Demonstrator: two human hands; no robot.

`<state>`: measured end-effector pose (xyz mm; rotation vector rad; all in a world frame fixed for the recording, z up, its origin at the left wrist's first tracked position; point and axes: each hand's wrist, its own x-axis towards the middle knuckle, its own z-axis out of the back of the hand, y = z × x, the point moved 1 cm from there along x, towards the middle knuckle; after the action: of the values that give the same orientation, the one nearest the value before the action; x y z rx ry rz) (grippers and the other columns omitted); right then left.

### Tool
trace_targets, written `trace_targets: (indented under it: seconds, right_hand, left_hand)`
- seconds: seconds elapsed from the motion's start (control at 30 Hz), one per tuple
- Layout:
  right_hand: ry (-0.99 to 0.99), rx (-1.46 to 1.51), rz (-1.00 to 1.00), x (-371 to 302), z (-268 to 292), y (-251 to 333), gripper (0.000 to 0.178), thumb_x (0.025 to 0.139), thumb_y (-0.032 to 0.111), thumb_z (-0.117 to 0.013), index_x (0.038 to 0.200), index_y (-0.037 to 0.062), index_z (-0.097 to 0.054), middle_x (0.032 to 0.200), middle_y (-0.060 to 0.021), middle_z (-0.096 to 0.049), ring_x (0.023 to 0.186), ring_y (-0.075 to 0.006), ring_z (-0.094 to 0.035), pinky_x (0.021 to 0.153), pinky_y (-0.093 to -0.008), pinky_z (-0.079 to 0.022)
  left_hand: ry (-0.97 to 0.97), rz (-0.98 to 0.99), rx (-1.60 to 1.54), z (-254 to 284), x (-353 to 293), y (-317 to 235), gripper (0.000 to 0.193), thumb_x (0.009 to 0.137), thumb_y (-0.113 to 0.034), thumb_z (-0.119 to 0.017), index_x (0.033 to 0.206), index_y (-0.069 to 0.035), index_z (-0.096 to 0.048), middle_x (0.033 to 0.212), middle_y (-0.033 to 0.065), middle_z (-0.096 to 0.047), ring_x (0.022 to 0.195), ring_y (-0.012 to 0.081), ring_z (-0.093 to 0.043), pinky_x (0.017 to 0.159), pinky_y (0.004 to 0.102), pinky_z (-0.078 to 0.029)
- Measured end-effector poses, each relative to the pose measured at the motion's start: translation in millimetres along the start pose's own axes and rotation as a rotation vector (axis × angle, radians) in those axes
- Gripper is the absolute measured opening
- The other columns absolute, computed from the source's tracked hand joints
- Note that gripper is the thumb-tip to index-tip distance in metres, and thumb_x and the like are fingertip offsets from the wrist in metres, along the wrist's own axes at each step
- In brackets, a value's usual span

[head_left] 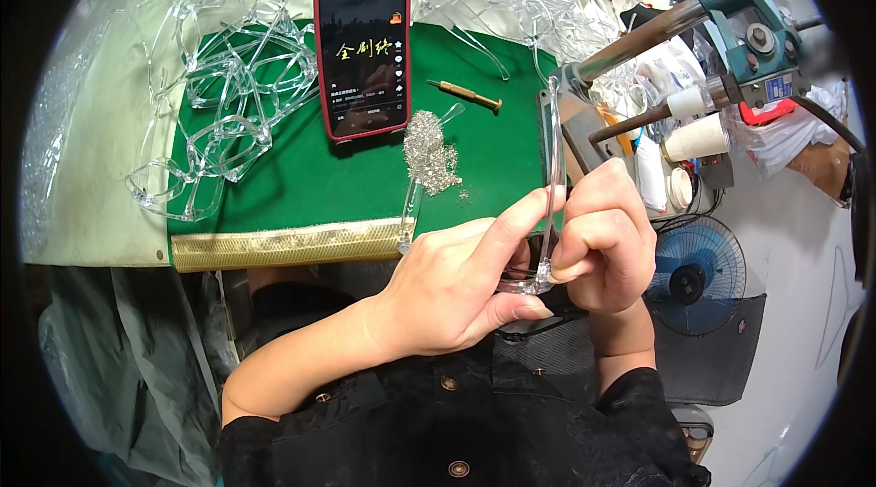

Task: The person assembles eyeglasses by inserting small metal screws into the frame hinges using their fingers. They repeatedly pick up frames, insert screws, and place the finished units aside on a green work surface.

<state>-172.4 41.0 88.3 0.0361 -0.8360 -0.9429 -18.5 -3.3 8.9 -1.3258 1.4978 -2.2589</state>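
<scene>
A clear plastic eyeglass frame (550, 240) is held between both my hands above the near edge of the green mat (493, 172). My left hand (456, 282) grips its front, thumb below and fingers above. Closed beside the hinge corner is my right hand (610, 240), its thumb and curled fingers pinching there; any small part between the fingertips is hidden. One temple points up and away from me. The other temple (412, 213) slants past a pile of tiny silvery metal pieces (429, 154). Beyond the pile lies a brass screwdriver (467, 96).
A phone in a red case (362, 49) is propped at the mat's back. Many clear eyeglass frames (246, 113) are heaped at left and behind. A green bench press (730, 12) stands at right, above a blue fan (689, 277). Gold trim (274, 245) lines the near edge.
</scene>
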Motion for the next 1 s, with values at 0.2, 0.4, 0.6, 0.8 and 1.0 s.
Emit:
trace_targets:
  seconds: [0.2, 0.4, 0.6, 0.8, 1.0]
  right_hand:
    - [0.016, -0.001, -0.008, 0.8, -0.7, 1.4, 0.018, 0.069, 0.023, -0.073, 0.074, 0.0100, -0.061, 0.077, -0.0015, -0.056, 0.069, -0.0189, -0.053, 0.063, -0.0297, -0.039]
    - [0.015, 0.036, -0.006, 2.0, -2.7, -0.9, 0.019, 0.068, 0.022, -0.074, 0.075, 0.0096, -0.062, 0.076, -0.0014, -0.055, 0.069, -0.0191, -0.053, 0.061, -0.0294, -0.040]
    - [0.023, 0.020, 0.005, 3.0, -3.7, 0.6, 0.019, 0.067, 0.020, -0.075, 0.075, 0.0087, -0.062, 0.076, -0.0022, -0.055, 0.068, -0.0198, -0.053, 0.061, -0.0302, -0.041]
    - [0.020, 0.022, 0.013, 1.4, -3.3, -1.5, 0.021, 0.068, 0.021, -0.075, 0.077, 0.0077, -0.062, 0.077, -0.0033, -0.055, 0.067, -0.0204, -0.053, 0.059, -0.0307, -0.042]
    - [-0.009, 0.153, 0.001, 2.5, -6.9, -5.1, 0.023, 0.074, 0.025, -0.074, 0.078, 0.0065, -0.062, 0.079, -0.0055, -0.057, 0.068, -0.0201, -0.053, 0.059, -0.0294, -0.042]
  left_hand:
    - [0.097, 0.067, 0.035, 8.1, -2.7, -3.7, 0.086, 0.090, -0.055, -0.055, 0.143, 0.006, -0.026, 0.091, 0.0172, -0.064, 0.076, 0.0316, -0.067, 0.067, 0.0348, -0.052]
    - [0.107, 0.068, 0.035, 8.4, -4.1, -1.4, 0.086, 0.090, -0.054, -0.055, 0.143, 0.007, -0.026, 0.101, 0.0208, -0.065, 0.087, 0.0357, -0.068, 0.073, 0.0354, -0.053]
    - [0.103, 0.086, 0.032, 11.9, -4.6, -6.1, 0.084, 0.090, -0.051, -0.058, 0.143, 0.006, -0.027, 0.089, 0.0165, -0.063, 0.071, 0.0294, -0.064, 0.064, 0.0346, -0.051]
    - [0.053, 0.057, 0.058, 8.6, -4.3, -3.9, 0.084, 0.089, -0.050, -0.059, 0.144, 0.005, -0.027, 0.083, 0.0139, -0.061, 0.064, 0.0263, -0.061, 0.061, 0.0338, -0.049]
    - [-0.023, 0.029, 0.019, 5.4, -5.7, -1.3, 0.079, 0.086, -0.042, -0.065, 0.144, 0.000, -0.033, 0.075, 0.0074, -0.057, 0.067, 0.0241, -0.059, 0.060, 0.0331, -0.048]
